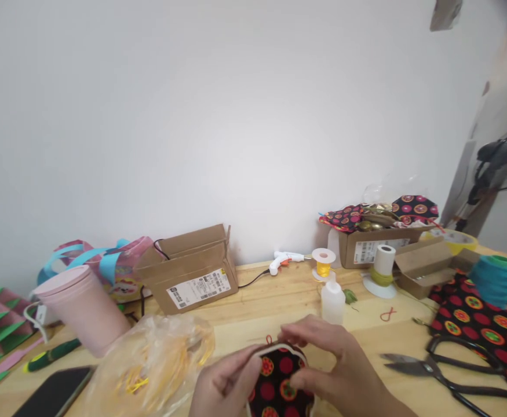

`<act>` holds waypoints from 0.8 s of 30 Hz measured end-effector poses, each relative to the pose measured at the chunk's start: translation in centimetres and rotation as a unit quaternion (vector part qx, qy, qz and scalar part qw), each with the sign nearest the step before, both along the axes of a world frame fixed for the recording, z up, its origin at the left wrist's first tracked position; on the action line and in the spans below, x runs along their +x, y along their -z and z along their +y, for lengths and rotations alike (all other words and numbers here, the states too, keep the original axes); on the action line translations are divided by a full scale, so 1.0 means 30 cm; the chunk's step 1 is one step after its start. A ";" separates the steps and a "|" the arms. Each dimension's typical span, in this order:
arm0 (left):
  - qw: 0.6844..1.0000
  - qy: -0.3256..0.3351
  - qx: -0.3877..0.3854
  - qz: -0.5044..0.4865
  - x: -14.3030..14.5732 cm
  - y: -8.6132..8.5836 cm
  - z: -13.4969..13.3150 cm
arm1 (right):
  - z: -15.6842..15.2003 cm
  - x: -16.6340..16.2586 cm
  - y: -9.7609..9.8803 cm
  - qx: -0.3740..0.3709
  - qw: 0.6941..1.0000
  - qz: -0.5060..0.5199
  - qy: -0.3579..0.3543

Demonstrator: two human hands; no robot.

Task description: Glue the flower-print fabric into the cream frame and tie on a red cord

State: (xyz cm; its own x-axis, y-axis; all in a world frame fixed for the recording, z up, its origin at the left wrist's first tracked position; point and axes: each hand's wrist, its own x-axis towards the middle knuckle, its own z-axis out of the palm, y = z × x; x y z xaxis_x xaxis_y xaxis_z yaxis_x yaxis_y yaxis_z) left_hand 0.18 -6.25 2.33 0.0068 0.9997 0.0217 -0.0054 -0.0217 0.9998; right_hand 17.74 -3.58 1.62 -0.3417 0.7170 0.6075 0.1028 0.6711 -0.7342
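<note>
In the head view, the patterned piece (274,395) is at bottom centre, between both hands. The left hand (225,383) pinches its left edge; the right hand (338,362) arches wide, thumb on its face. It probably handles light, soft yet slightly padded, hardly slippery or fragile, best held by the pale rim. Counted: 3 cardboard boxes (199,272), 1 glue gun (284,260), 1 squeeze bottle (332,306), 1 pair of scissors (429,366), 1 phone (54,392).

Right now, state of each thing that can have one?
Patterned piece: left hand gripping, right hand touching
Scissors: lying, handles apart
Phone: flat, screen dark
Squeeze bottle: upright
Glue gun: lying, cord attached
Left box: open
Right box: open, heaped above rim
Small box: open, flap raised
Plastic bag: rumpled
Fan: can't tell if running
</note>
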 end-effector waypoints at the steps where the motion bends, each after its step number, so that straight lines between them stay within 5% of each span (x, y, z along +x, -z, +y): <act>1: 0.997 0.020 -0.051 -0.058 0.001 -0.004 0.011 | 0.001 0.006 0.002 0.020 1.000 -0.016 0.001; 5: 0.972 0.054 -0.147 -0.173 -0.006 -0.013 0.058 | 0.016 0.017 0.021 0.066 0.993 -0.102 -0.013; 14: 0.966 0.089 -0.171 -0.173 0.010 -0.048 0.171 | 0.084 0.006 0.019 -0.025 0.993 -0.105 0.055; 24: 0.978 0.124 -0.024 -0.163 -0.018 0.038 0.204 | 0.119 0.010 0.076 -0.201 0.976 0.076 -0.023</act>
